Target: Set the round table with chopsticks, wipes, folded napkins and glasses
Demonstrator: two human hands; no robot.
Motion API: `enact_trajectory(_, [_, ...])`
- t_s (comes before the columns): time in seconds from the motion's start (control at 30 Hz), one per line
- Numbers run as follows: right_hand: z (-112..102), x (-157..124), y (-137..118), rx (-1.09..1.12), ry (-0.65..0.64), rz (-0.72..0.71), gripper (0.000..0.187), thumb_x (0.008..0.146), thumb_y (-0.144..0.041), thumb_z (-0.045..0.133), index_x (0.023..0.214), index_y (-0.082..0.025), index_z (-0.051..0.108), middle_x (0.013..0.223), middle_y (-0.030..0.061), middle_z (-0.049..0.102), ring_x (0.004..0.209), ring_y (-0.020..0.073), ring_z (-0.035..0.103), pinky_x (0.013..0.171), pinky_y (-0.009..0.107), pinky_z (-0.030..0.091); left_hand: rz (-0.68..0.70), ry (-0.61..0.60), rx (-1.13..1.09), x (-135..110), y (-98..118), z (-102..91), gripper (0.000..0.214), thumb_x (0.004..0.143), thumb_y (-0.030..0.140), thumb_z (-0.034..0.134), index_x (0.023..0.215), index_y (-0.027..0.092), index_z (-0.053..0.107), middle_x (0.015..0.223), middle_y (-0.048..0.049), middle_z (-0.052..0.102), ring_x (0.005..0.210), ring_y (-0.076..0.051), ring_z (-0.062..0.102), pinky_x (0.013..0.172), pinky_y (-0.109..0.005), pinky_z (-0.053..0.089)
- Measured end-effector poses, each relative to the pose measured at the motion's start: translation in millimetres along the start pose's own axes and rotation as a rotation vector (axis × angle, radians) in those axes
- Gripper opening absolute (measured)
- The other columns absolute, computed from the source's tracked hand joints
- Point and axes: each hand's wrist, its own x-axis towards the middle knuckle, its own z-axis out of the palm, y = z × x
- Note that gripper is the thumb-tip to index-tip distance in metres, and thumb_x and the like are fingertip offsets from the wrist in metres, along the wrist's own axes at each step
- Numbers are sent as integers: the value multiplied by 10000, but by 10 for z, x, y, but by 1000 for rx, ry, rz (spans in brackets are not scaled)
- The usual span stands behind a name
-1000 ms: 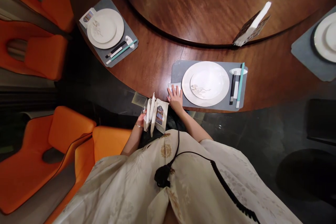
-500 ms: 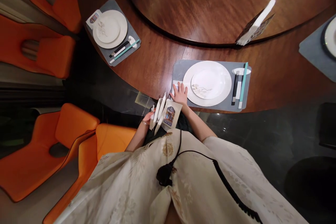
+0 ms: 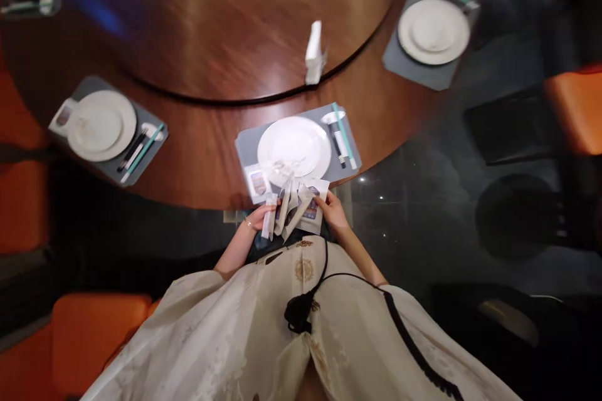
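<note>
Several white printed paper packets (image 3: 291, 210) fan out between my two hands in front of my waist. My left hand (image 3: 263, 215) is closed round the left side of the bunch, a bracelet on its wrist. With thumb and fingers my right hand (image 3: 330, 208) pinches the right-hand packet. Just beyond them a grey placemat (image 3: 247, 149) lies at the table's near edge, bearing stacked white plates (image 3: 295, 147). Another printed packet (image 3: 258, 183) rests flat on the mat's left near corner, partly against the plate. Chopsticks (image 3: 344, 138) lie on the mat's right side.
A round wooden table (image 3: 202, 150) carries a raised round turntable (image 3: 244, 50). On its rim stands a napkin holder (image 3: 314, 53). Similar settings sit on a left placemat (image 3: 96, 84) and a right placemat (image 3: 437, 78). An orange chair (image 3: 98, 335) is at lower left.
My right hand has left the packet on the placemat and come back to the bunch, now gripping one packet. The view has swung right, so the settings appear further left.
</note>
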Motion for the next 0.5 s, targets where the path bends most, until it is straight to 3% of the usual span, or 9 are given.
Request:
enact_trajectory(0.17, [-1113,345,-363,238,173,-36,498,593,-494,784,975,-190,685,914,44,744,815,223,684,752,344,543,-53,-173,248,774,159,802,272,587,156,817,787,140,633,688,-34,688,534,-143,644,501,-211,506])
enact_trajectory(0.27, [-1805,595,-490,324,189,26,504,578,-475,793,983,-196,682,871,37,743,759,225,696,677,335,555,4,-167,331,1355,141,1417,265,564,135,826,765,127,654,705,-49,696,553,-146,647,492,-208,510])
enact_trajectory(0.4, [-2627,1108,-652,331,225,95,371,622,-367,780,931,-191,676,795,15,728,709,193,690,634,299,556,169,-2,237,1993,226,2112,161,632,80,759,703,135,625,621,-17,664,540,-140,646,508,-203,516])
enact_trajectory(0.5, [-3169,1563,-744,402,361,159,263,697,-276,737,921,-173,644,742,-6,705,629,136,656,573,243,530,362,232,2,2167,431,2311,71,758,135,676,732,164,617,590,28,639,571,-125,657,585,-208,548])
